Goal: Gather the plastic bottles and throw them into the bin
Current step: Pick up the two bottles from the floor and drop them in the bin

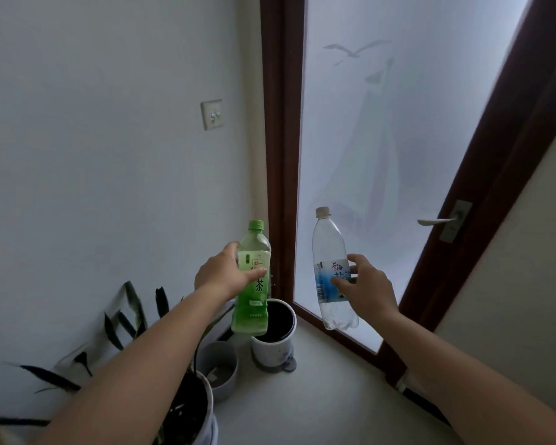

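My left hand (222, 274) grips a green tea bottle (252, 303) with a green cap, held upright directly above the open white bin (289, 329). A clear water bottle (329, 248) with a blue-and-white label and a pale cap is held upright in my right hand (366, 287), to the right of the bin and in front of the door glass. The bin stands on the floor in the corner with a dark liner inside; its front left rim is hidden behind the green bottle.
A frosted glass door (398, 139) in a dark wood frame stands at the right, with a metal handle (437, 221). A grey pot (219, 367) and a white pot with a dark-leaved plant (187, 409) sit left of the bin. A light switch (212, 114) is on the wall.
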`<action>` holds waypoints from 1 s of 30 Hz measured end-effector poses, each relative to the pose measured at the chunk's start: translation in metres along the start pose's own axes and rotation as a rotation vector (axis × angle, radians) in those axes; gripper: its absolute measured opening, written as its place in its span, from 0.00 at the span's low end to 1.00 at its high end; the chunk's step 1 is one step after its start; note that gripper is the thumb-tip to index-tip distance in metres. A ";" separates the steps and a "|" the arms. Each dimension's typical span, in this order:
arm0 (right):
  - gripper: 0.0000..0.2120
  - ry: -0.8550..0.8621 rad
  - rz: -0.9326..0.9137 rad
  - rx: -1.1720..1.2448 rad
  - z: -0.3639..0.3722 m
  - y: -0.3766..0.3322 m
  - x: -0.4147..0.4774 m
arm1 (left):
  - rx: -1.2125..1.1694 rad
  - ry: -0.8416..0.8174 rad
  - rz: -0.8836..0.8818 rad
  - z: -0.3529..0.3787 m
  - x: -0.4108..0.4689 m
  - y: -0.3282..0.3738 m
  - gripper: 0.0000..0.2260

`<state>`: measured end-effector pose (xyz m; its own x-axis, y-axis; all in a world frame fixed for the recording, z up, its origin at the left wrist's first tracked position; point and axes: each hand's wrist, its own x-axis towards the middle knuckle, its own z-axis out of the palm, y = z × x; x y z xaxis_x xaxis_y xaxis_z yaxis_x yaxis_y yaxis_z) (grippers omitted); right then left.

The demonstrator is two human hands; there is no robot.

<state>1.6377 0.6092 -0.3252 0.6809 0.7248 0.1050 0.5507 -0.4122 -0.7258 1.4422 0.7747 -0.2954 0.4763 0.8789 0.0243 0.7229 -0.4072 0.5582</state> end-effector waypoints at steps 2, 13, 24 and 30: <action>0.24 -0.043 -0.011 -0.015 -0.005 0.015 0.038 | -0.014 0.007 -0.060 0.015 0.019 0.014 0.31; 0.25 -0.321 -0.065 -0.111 0.008 0.071 0.192 | -0.110 0.056 -0.333 0.096 0.098 0.036 0.27; 0.25 -0.539 -0.033 -0.147 0.119 0.075 0.298 | -0.114 -0.091 -0.537 0.150 0.213 -0.030 0.29; 0.22 -0.661 0.042 -0.210 0.179 0.096 0.338 | -0.139 -0.202 -0.632 0.197 0.254 -0.071 0.23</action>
<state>1.8343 0.9136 -0.4808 0.3037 0.8625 -0.4048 0.6577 -0.4972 -0.5659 1.6101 0.9779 -0.4920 0.0777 0.8683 -0.4899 0.8287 0.2169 0.5160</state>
